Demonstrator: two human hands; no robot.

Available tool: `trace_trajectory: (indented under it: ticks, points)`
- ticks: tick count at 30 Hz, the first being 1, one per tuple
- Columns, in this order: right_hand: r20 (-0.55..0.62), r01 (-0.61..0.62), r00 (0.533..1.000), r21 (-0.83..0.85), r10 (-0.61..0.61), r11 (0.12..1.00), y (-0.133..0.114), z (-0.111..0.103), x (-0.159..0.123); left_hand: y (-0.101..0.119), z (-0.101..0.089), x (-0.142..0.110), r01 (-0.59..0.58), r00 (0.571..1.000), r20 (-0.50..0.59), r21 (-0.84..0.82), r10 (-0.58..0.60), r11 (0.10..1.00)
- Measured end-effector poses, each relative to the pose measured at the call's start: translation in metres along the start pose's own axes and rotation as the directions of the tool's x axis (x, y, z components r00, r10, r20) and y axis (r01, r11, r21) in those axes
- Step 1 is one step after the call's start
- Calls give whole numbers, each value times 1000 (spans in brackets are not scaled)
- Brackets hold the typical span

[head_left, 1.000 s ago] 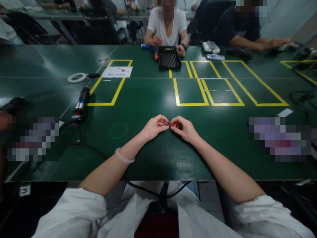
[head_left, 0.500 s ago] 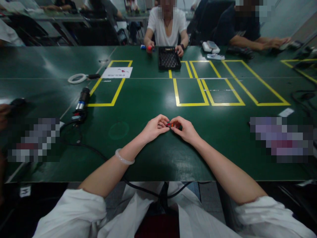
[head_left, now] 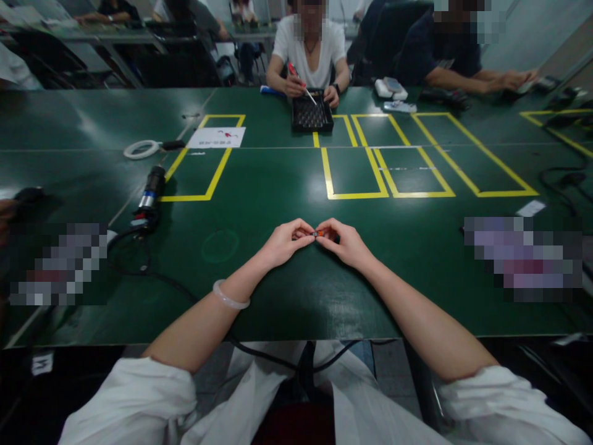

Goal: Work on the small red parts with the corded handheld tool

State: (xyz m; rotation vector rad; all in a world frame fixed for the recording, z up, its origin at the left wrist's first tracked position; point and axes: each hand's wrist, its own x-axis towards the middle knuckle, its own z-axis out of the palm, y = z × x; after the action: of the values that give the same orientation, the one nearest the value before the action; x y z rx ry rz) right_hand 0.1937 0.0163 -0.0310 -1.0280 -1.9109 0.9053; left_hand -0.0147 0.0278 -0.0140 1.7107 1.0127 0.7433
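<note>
Just above the green table, near the middle of the view, my two hands meet fingertip to fingertip. Between them is a small orange, red and dark piece, mostly covered by the fingers and too small to name. My right hand pinches its orange end from the right. From the left, my left hand closes thumb and fingers on its dark end. A pale bangle circles my left wrist.
Across the table a person holds a red-handled screwdriver over a black tray. Yellow tape outlines mark the tabletop. At left are a black-and-silver cylindrical tool with a cable, a white ring and a printed sheet.
My left fingers have closed in on the small piece, so less of it shows. Across the table, the person has raised the red-handled screwdriver and brought its tip over the black tray.
</note>
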Motion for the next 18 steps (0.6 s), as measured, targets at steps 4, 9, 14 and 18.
trace_trajectory:
  ticks: [4,9,14,18]
  points:
    - [17,-47,999,29,47,998,2,-1,0,1,-1,0,13,999,31,28,-14,1000]
    - [42,-123,992,90,120,988,2,-2,0,5,-3,0,30,997,69,83,-36,996]
    - [54,-151,988,125,146,981,1,-1,0,6,-5,0,14,996,90,108,-24,994]
    - [68,-142,989,142,133,980,2,0,1,3,-6,0,7,995,97,82,-15,997]
